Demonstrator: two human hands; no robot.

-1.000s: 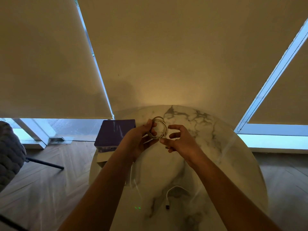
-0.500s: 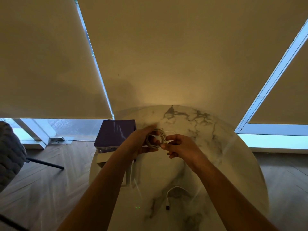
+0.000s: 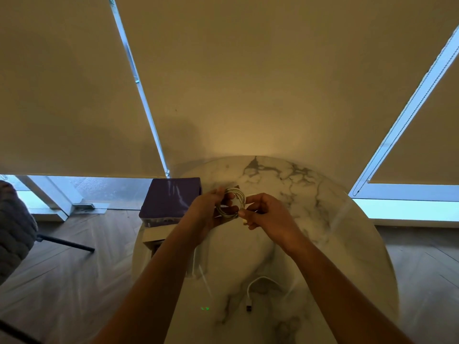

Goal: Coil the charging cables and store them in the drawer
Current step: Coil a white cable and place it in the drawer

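your left hand (image 3: 207, 211) holds the coiled white cable (image 3: 232, 203) above the far table (image 3: 335, 244); your right hand (image 3: 267, 216) pinches its loose end. tuck that end snugly so the loops don't spring open.

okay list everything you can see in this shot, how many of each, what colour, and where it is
coiled cable: one, white, held up between both hands over the table's far half
loose cable: one, white with a dark plug, lying on the table's near part
table: one, round, white marble with grey veins, centre
box: one, purple, at the table's left edge
blinds: three, beige, covering the windows behind
chair: one, grey, far left, partly in view
floor: brown wood, herringbone
left hand: one, grips the coil's left side
right hand: one, pinches the coil's right side
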